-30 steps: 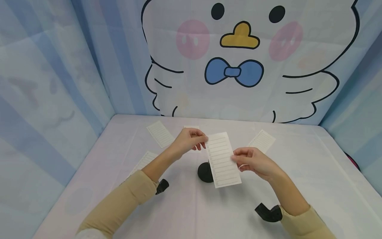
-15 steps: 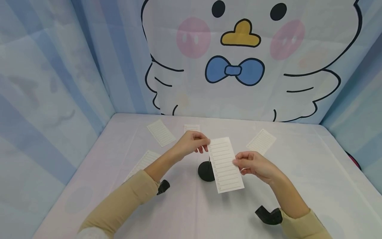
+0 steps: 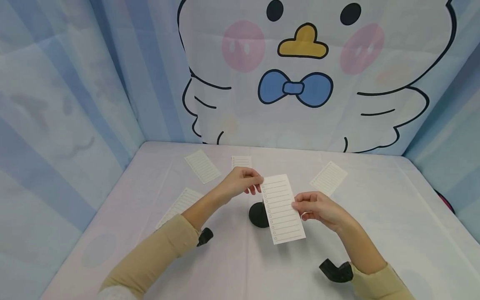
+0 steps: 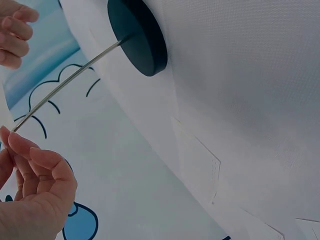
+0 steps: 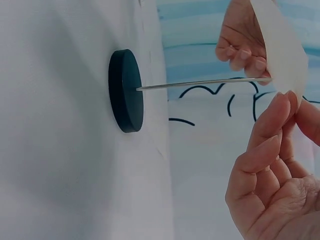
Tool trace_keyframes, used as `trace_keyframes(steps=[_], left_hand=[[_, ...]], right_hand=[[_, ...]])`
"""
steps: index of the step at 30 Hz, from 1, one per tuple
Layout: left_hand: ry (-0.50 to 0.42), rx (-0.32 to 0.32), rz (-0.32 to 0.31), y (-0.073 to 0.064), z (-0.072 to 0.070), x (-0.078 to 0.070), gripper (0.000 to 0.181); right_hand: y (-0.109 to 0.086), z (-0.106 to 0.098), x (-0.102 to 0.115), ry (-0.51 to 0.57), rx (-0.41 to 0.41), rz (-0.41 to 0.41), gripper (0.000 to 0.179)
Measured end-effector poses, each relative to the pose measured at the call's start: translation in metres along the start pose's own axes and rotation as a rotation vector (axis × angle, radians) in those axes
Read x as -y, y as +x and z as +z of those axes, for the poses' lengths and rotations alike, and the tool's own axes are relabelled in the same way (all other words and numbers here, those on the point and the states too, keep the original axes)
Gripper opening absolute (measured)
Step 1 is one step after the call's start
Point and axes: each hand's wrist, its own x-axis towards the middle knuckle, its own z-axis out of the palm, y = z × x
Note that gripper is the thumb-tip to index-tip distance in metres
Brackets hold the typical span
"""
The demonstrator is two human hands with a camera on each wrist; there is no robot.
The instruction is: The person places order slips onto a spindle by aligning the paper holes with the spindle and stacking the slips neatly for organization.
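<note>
A white checklist sheet (image 3: 283, 210), printed with ruled lines and small boxes, hangs tilted above the table between both hands. My left hand (image 3: 241, 183) pinches its upper left edge between thumb and fingers. Along the right edge, about halfway down, my right hand (image 3: 318, 208) pinches it too. Beneath stands a paper spike with a round black base (image 3: 258, 214), partly covered by the sheet in the head view. Its thin metal rod (image 5: 205, 82) rises from the base, and the tip meets the back of the slightly bowed sheet in the right wrist view.
More checklist sheets lie flat on the white-covered table: one at back left (image 3: 203, 166), one at back middle (image 3: 241, 161), one at right (image 3: 328, 178) and one partly under the left forearm (image 3: 180, 205). A printed cartoon curtain (image 3: 292, 125) closes off the back.
Both hands and the sheet have come slightly lower and nearer in the head view, mostly during the first half second. The spike's base stays in place; both grips look the same.
</note>
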Motion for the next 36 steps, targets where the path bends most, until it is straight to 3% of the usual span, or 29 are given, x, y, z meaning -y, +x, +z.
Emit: trace_keyframes(steps=[11,25,30,36], left_hand=[[-0.025,-0.013,-0.025,0.001,0.001,0.002,0.017],[-0.039,-0.016,-0.012,0.002,0.004,0.009,0.017],[-0.027,0.008,-0.077,0.004,0.007,0.025,0.016],[0.013,0.058,-0.167,0.008,0.012,0.043,0.016]], right_hand=[[0.003,0.000,-0.004,0.005,0.002,0.009,0.006],[0.010,0.003,-0.012,-0.038,-0.015,0.038,0.007],[0.011,0.002,-0.021,-0.083,-0.010,0.079,0.009],[0.012,-0.002,-0.036,-0.171,0.054,0.146,0.013]])
